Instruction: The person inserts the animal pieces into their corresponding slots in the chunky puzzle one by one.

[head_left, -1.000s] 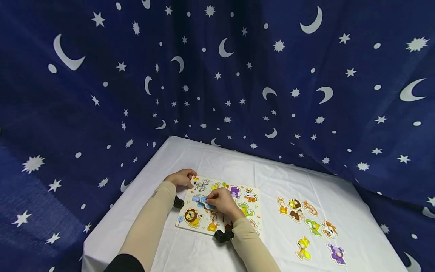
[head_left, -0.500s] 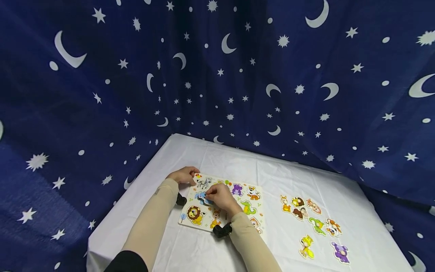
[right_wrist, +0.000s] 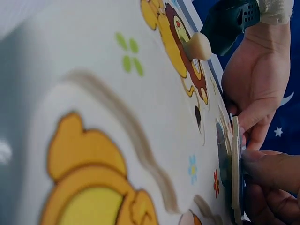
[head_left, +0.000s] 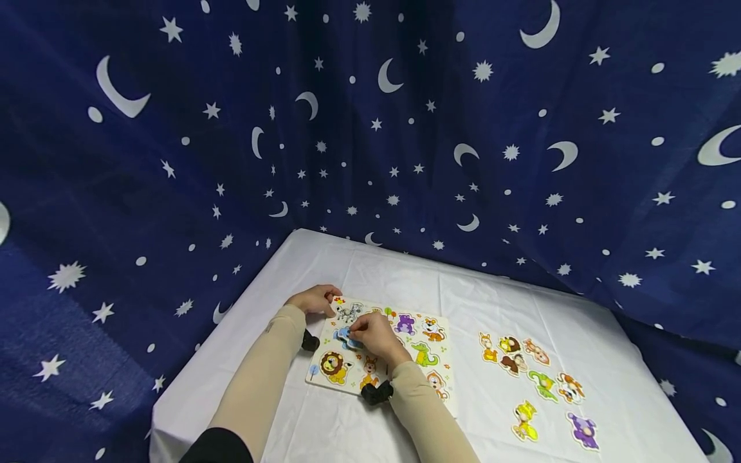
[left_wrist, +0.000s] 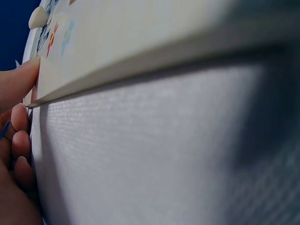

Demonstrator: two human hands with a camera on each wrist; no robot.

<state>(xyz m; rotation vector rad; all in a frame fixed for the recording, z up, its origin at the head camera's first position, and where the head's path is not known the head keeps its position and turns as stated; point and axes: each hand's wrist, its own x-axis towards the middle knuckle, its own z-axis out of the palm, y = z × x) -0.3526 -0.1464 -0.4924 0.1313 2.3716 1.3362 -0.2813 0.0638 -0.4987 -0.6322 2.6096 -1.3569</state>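
Pinching the blue elephant piece (head_left: 347,337) in the right hand (head_left: 375,335), holding it just over the puzzle board (head_left: 329,341) between the zebra (head_left: 350,313) and lion (head_left: 334,368). Also gripping the board's edge near its far left corner with the left hand (head_left: 315,300). Seeing 8 loose animal pieces (head_left: 543,386) on the white cloth (head_left: 463,399), off right.

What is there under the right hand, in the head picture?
Under the right hand, which pinches a blue piece, lies part of the puzzle board. Whatever the board shows directly beneath the palm is covered and cannot be seen.
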